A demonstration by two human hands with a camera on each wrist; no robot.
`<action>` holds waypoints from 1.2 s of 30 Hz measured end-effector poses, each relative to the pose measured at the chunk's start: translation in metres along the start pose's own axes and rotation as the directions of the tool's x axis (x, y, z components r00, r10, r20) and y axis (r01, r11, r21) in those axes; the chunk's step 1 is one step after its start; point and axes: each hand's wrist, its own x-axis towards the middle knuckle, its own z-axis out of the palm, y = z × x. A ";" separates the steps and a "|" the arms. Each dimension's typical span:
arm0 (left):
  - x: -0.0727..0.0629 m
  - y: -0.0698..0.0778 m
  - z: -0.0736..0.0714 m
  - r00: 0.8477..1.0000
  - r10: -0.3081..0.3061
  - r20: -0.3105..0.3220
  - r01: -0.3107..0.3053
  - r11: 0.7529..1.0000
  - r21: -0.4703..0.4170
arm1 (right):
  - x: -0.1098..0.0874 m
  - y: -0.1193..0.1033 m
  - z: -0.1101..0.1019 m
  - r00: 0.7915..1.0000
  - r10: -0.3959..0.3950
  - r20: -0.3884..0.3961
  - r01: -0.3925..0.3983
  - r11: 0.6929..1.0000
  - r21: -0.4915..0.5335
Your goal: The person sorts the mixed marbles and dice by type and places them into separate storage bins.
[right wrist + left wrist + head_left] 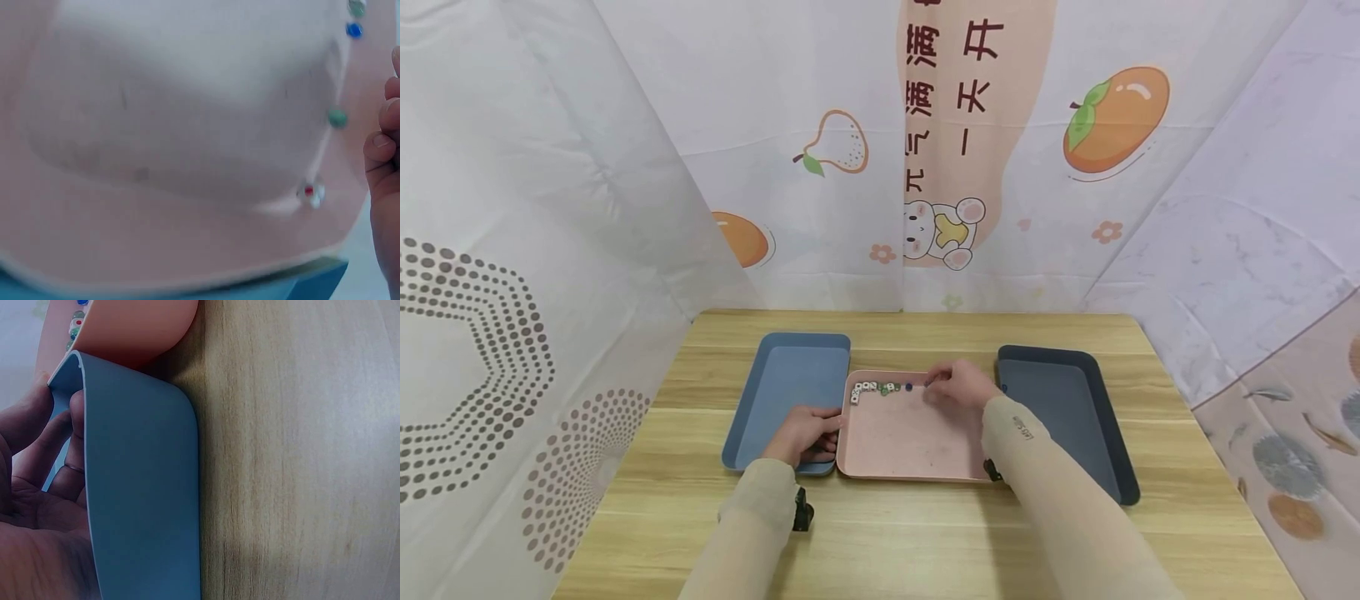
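A shallow pink tray (910, 442) lies between two blue ones. Along its far left corner and far edge run white dice (855, 397), small green pieces (884, 390) and a blue bead (908, 387). At the far edge, my right hand (961, 385) hovers with bent fingers; nothing shows in its grasp. Close to those fingers, in the right wrist view, lie a green bead (337, 119) and a pale piece with a red spot (310, 193). My left hand (808, 432) rests loosely curled over the lighter blue tray's (140, 475) near right corner, a fingertip touching the rim beside the pink tray.
A dark blue tray (1060, 400) stands on the right, its left side partly behind my right forearm. All three trays sit on a wood-grain table (880, 533). Behind the table hangs a printed white curtain (820, 225).
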 end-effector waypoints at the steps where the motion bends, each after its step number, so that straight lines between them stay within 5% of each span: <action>1: 0.000 0.000 0.000 1.000 0.000 -0.001 0.000 1.000 0.000 | -0.001 0.001 -0.004 1.000 0.000 -0.005 0.000 1.000 0.005; 20: 0.002 -0.001 0.002 1.000 -0.005 -0.005 0.005 1.000 0.011 | -0.037 0.044 -0.079 0.977 0.106 -0.185 -0.092 0.992 0.087; 36: 0.000 -0.002 -0.001 1.000 0.010 0.010 -0.010 1.000 -0.006 | -0.057 0.079 -0.100 0.954 0.122 -0.276 -0.131 0.991 -0.017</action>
